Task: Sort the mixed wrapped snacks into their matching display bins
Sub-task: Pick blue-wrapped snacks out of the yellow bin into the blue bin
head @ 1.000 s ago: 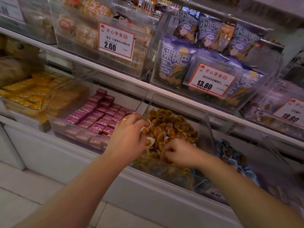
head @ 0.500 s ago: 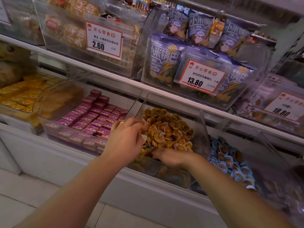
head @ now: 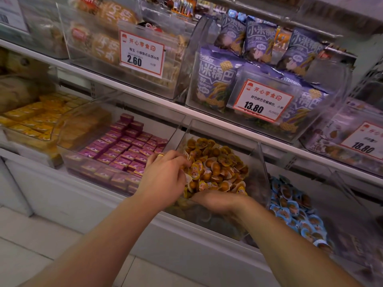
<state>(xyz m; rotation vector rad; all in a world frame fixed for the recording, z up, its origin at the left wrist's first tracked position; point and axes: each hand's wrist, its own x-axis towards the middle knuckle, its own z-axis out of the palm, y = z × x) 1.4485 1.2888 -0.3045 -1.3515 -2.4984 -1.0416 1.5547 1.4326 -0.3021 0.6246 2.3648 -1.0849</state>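
Shelf bins (head: 262, 162), purple boxes (head: 124, 146), blue cups (head: 294, 208)

Over the last second the right hand (head: 215, 200) has moved from knuckles-up, fingers curled in the yellow-lidded cups (head: 215, 162), to lying flat and low at the near edge of their clear bin (head: 260, 162). The left hand (head: 163, 179) barely shifted, fingertips among those cups.

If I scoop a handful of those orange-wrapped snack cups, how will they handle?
The orange-wrapped snack cups look small and loosely heaped, so probably light and apt to slide or spill. Their glossy lids suggest slipperiness. The clear bin wall should contain strays.
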